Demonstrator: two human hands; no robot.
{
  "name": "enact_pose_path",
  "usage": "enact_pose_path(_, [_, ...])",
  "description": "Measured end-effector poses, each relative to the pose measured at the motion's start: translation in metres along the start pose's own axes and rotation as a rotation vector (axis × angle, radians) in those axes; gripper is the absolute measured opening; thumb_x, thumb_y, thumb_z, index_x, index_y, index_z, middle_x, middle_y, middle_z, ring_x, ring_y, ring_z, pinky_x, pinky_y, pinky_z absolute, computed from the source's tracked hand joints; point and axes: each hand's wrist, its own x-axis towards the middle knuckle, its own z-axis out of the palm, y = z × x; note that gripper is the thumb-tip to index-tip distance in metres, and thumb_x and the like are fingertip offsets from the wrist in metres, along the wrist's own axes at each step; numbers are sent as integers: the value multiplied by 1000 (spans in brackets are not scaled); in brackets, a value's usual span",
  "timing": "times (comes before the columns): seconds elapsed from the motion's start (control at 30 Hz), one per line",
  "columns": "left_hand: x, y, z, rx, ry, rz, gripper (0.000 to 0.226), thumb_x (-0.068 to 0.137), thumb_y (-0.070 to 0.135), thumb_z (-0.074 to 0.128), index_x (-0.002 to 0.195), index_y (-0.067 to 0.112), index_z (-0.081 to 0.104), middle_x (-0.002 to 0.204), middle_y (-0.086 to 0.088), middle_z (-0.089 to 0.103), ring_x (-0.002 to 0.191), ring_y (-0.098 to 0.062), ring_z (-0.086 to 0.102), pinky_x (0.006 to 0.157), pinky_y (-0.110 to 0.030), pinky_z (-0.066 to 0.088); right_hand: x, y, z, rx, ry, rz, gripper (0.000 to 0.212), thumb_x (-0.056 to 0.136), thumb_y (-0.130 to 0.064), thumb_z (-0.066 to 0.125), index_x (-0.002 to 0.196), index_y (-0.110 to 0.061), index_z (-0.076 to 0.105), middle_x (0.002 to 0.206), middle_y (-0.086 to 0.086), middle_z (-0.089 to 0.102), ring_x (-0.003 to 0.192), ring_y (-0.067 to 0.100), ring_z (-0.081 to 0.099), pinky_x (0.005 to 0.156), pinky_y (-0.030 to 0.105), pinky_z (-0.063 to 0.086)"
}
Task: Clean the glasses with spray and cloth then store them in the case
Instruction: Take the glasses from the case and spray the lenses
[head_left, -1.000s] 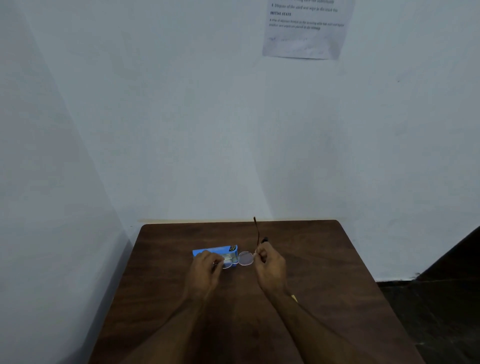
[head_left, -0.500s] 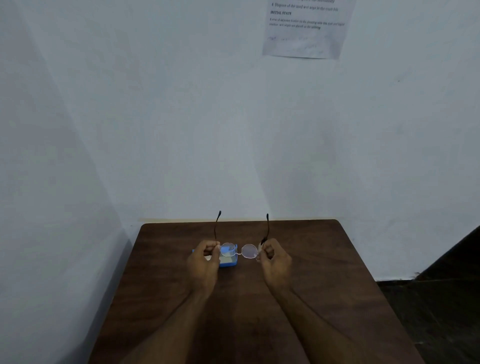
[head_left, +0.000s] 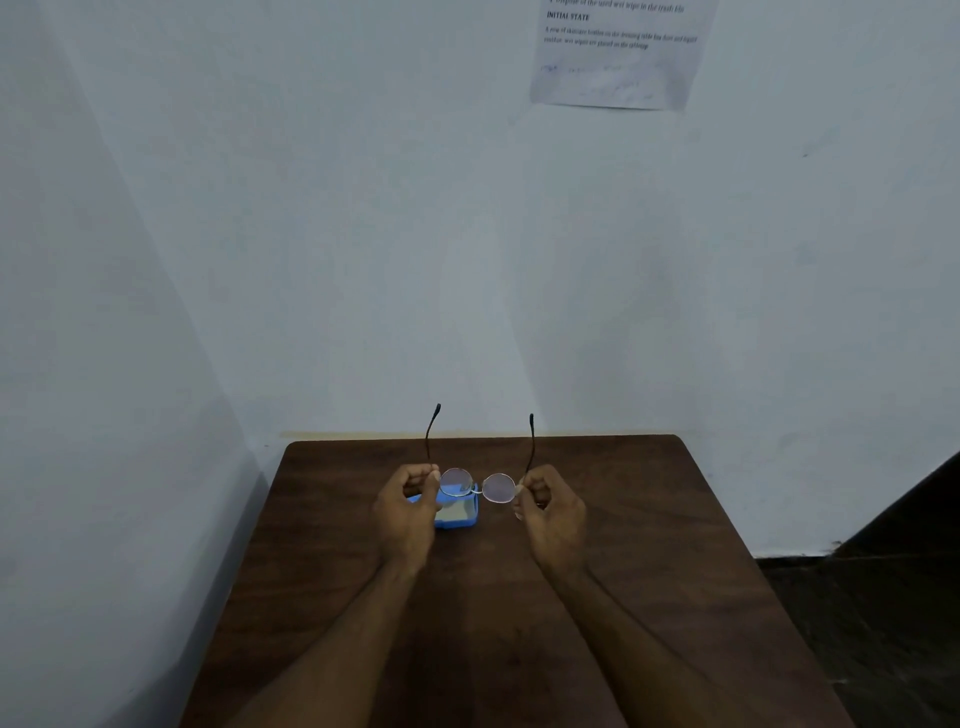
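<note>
Your fingers (head_left: 418, 475) on the left hand (head_left: 408, 512) are curled in and pinch the glasses (head_left: 500, 487) at the left end of the frame, right beside the left lens. The fingers (head_left: 537, 480) of your right hand (head_left: 553, 514) are curled the same way and pinch the right end of the frame, close against the right lens. The glasses hang between your two hands, lifted off the table (head_left: 649, 545), with the round lenses side by side and the bridge about midway between your fingertips. Both temples are unfolded. The left temple (head_left: 429, 434) and the right temple (head_left: 532, 441) rise from your grips and point away from you toward the wall (head_left: 467, 234), their dark tips showing against it above the far edge of the table.

The blue case (head_left: 460, 522) lies on the table just beside your left hand, partly hidden behind your thumb and knuckles. In this view the left lens overlaps its far rim, so the glasses are above and slightly beyond it, not in it. A pale surface shows inside the blue rim; you cannot tell from here whether that is lining or a cloth. Your right hand is clear of the case, near the middle of the table. Both forearms reach in from the near edge. A printed sheet of paper (head_left: 621, 52) is stuck to the wall, high and to the right.
</note>
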Motion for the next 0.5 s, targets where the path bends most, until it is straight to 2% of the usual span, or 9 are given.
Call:
enact_pose_path(0.13, [4,9,-5,-25,2,-23,14,98,17,75,107,7,76,97,-8,78,97,-27,74,80,-48,64,3,-6,-6,43,-7,23,22,92,-4,71,88,-25,64,79,-6,70,74,14,69,67,39,61])
enact_pose_path(0.2, [6,13,-7,-54,-28,-51,17,98,13,75,113,7,74,96,-9,79,92,-26,76,68,-43,65,5,-9,-9,100,3,74,22,90,-7,72,89,-28,65,78,-3,71,73,15,70,68,37,60])
enact_pose_path(0.3, [9,17,-9,-83,-64,-92,18,99,3,69,117,8,69,89,-11,75,78,-21,74,55,-33,61,9,-17,-13,127,17,112,27,86,-5,75,93,-28,64,73,0,70,68,15,70,64,26,58])
enact_pose_path(0.33, [10,18,-9,-91,-70,-113,17,100,1,67,115,8,69,87,-12,73,73,-20,72,52,-30,61,10,-19,-13,137,7,124,27,87,-3,74,93,-27,65,71,2,70,65,16,70,62,26,58])
enact_pose_path(0.4, [11,18,-9,-124,-92,-168,15,102,-1,63,109,9,71,86,-13,70,68,-19,69,48,-26,59,10,-23,-14,169,-43,163,21,90,-2,72,92,-23,69,70,6,71,62,21,71,59,34,61])
enact_pose_path(0.5, [11,17,-12,-233,-123,-310,15,102,2,63,104,7,77,80,-11,69,63,-15,67,47,-24,57,10,-27,-20,213,-142,204,19,95,-4,66,88,-19,76,73,9,73,63,19,69,58,37,62])
